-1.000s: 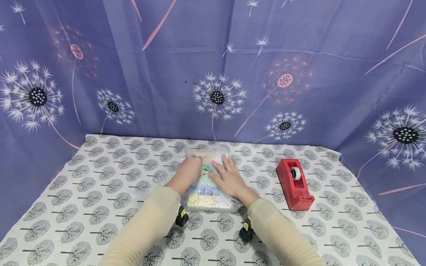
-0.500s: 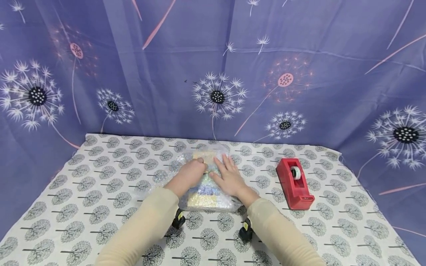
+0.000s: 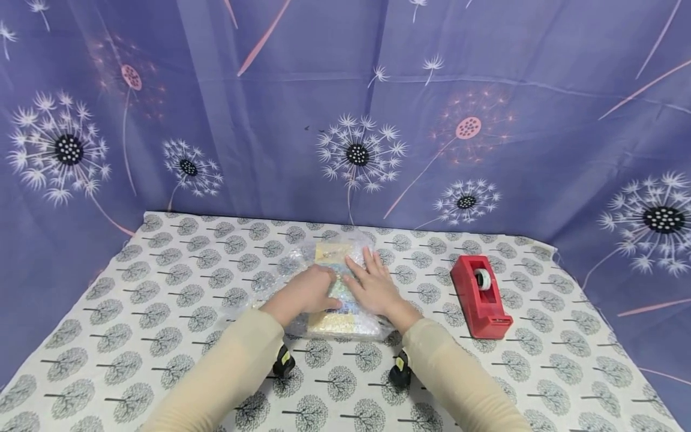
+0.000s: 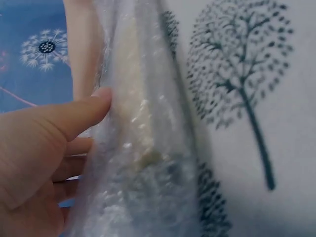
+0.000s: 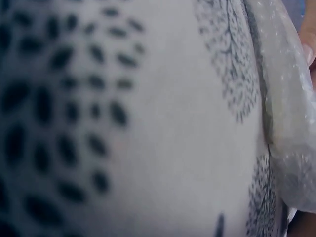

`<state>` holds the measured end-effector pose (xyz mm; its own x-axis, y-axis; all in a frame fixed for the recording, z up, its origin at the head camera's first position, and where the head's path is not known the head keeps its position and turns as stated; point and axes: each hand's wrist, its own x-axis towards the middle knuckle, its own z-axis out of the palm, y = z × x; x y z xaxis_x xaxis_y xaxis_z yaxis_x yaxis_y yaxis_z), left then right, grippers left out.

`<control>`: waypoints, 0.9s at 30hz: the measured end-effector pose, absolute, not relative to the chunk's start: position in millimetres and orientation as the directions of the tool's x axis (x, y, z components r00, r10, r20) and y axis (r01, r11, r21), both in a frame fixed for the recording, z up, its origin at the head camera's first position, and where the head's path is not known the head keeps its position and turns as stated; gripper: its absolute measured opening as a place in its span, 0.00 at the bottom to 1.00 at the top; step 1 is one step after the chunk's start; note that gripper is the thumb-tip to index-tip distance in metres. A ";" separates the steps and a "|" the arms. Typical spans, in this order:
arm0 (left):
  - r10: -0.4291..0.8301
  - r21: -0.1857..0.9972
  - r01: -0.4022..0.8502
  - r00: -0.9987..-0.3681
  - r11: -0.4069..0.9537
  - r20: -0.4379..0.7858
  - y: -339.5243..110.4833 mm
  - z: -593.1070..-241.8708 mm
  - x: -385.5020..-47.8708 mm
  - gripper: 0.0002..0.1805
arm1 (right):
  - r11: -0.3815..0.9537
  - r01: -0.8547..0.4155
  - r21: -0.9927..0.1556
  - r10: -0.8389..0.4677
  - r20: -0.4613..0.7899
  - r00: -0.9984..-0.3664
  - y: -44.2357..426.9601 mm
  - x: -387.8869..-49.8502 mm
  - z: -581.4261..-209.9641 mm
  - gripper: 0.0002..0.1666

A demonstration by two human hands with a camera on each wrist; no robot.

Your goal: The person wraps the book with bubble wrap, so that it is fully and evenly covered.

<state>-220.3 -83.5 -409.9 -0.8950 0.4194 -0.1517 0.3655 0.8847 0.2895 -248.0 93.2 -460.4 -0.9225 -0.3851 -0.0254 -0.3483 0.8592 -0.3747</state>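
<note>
A flat rectangular item with a yellow, green and blue front lies at the middle of the table, seen through clear bubble wrap. My left hand rests on the wrapped item's left part, thumb spread out toward the near side. In the left wrist view, the thumb touches the bubble wrap and the fingers sit partly behind it. On the item's right part my right hand lies flat with spread fingers. The right wrist view catches only the wrap's edge and a bit of a hand.
To the right stands a red tape dispenser with a roll of tape in it. A white cloth with tree prints covers the table. Behind hangs a purple dandelion-print curtain.
The left hand has slid right and toward the near side over the wrap, and its thumb has come away from the curled fingers. The right hand stays put on the item.
</note>
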 end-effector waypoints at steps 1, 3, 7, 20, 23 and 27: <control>0.418 0.291 0.364 -0.896 0.885 -0.151 -83.2 -410.8 -219.8 0.38 | 0.864 -0.345 -0.367 -0.381 -0.028 -0.924 92.6 -247.9 -460.9 0.33; 0.411 0.304 0.353 -0.898 0.885 -0.155 -82.3 -412.7 -219.7 0.46 | 0.874 -0.334 -0.352 -0.369 -0.035 -0.929 90.8 -246.9 -461.0 0.33; 0.406 0.272 0.350 -0.894 0.896 -0.189 -80.1 -414.5 -224.0 0.53 | 0.892 -0.320 -0.319 -0.347 -0.033 -0.937 87.4 -244.3 -460.1 0.35; 0.356 0.247 0.291 -0.890 0.924 -0.285 -72.8 -403.3 -235.8 0.47 | 0.711 -0.431 -0.556 -0.519 -0.001 -0.855 128.6 -236.9 -446.2 0.31; 0.352 0.251 0.285 -0.890 0.925 -0.291 -72.3 -402.5 -234.6 0.47 | 0.703 -0.478 -0.526 -0.561 0.001 -0.828 145.9 -230.8 -446.5 0.30; 0.352 0.254 0.282 -0.888 0.925 -0.296 -71.7 -403.1 -232.6 0.44 | 0.703 -0.532 -0.473 -0.616 -0.031 -0.787 161.3 -219.3 -446.4 0.32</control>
